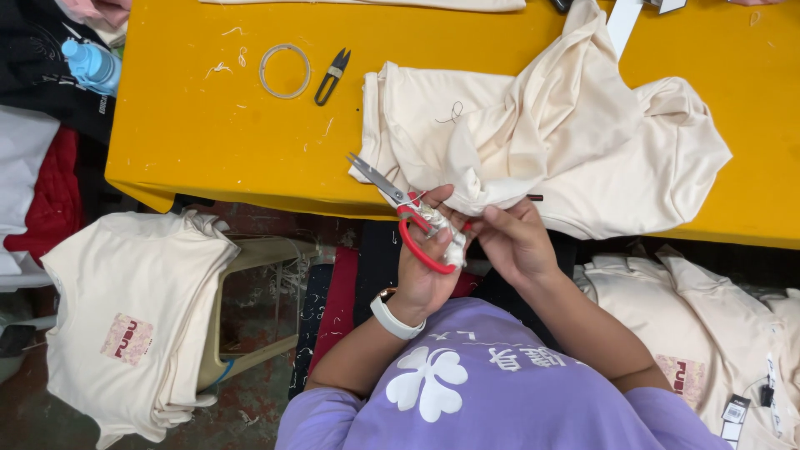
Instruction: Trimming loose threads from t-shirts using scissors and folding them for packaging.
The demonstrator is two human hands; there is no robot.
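My left hand [422,271], with a white watch on its wrist, grips scissors [392,193] that have red handles wrapped in white cloth. The blades are nearly closed and point up-left over the table edge. My right hand [512,242] pinches a fold of a crumpled cream garment [575,133], just right of the scissors. The garment lies spread on the yellow table [208,150], with a small dark thread loop on its surface.
A pale ring [284,71] and black thread snips [332,77] lie on the table among thread scraps. Stacks of folded cream shirts sit lower left [133,317] on a stool and lower right [708,333]. A blue bottle [90,65] is at upper left.
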